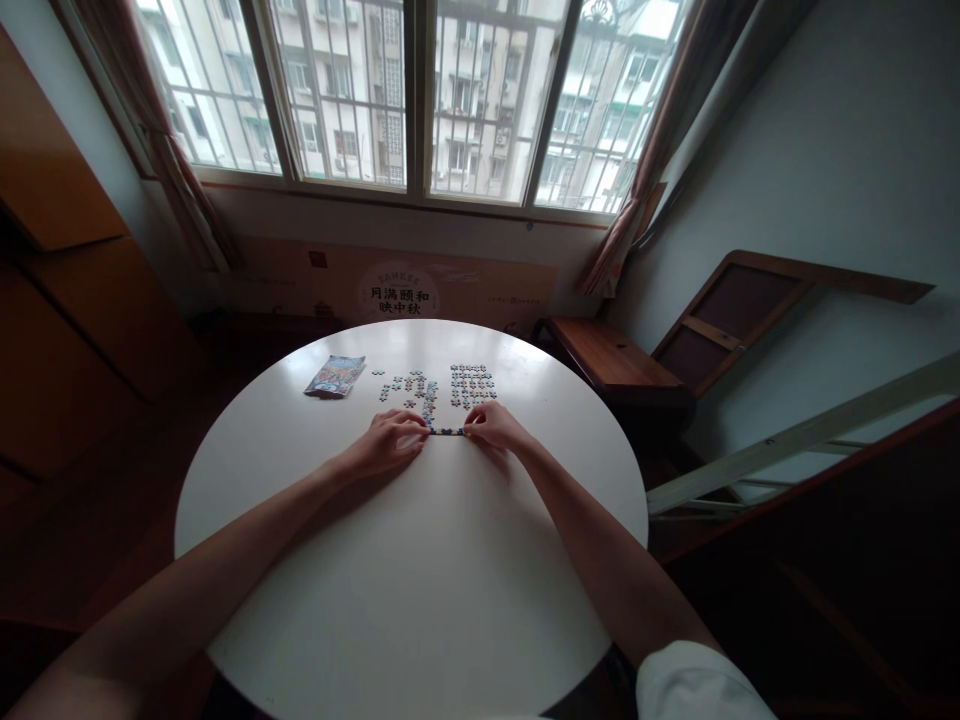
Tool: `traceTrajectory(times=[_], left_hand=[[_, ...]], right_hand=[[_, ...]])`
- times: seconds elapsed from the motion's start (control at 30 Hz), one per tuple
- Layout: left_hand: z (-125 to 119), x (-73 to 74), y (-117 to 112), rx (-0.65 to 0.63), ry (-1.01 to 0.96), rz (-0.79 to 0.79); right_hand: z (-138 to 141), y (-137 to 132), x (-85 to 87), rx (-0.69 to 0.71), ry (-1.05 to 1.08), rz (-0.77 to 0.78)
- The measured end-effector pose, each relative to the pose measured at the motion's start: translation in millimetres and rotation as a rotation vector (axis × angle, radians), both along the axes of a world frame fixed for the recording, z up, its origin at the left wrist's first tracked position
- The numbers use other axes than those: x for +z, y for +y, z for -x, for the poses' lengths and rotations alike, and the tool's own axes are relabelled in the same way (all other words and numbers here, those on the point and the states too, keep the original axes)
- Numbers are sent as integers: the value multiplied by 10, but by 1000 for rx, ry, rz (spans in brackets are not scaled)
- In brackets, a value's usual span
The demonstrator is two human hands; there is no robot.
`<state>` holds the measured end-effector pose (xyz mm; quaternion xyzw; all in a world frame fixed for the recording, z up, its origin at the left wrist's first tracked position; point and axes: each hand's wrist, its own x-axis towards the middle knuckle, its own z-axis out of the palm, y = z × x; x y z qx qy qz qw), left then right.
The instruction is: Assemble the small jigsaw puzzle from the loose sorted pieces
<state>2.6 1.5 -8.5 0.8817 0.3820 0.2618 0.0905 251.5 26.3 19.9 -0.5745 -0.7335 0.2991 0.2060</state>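
While both arms are stretched over the round white table (420,580), a thin strip of puzzle pieces (447,432) is held between the two hands, near the middle of the table. Its left end is pinched by the left hand (396,437), with the thumb and fingertips close together, and its right end is pinched by the right hand (491,425) in the same small way. Each grip is nearly closed, with just the end of the strip in it. Whether the strip is lifted or laid flat cannot be told. Just past the left fingertips, a narrow column of pieces (430,397) is set. To the left of it, loose pieces (409,386) are scattered, and to the right, neat rows of pieces (472,385) are laid out. Farther left, a shiny packet (336,377) with a bright picture is laid. Past the table, a wooden bench (615,352) is placed on the right, and a long board with writing (480,285) is set under the barred window (352,100).
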Motion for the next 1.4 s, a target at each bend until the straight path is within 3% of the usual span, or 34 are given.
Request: traceTrajectory(times=[0.77, 1.4], left_hand=[[0, 21, -12, -5, -8, 14], [11, 33, -1, -24, -35, -8]], right_hand=[[37, -20, -17, -8, -44, -51], [44, -41, 20, 57, -56, 5]])
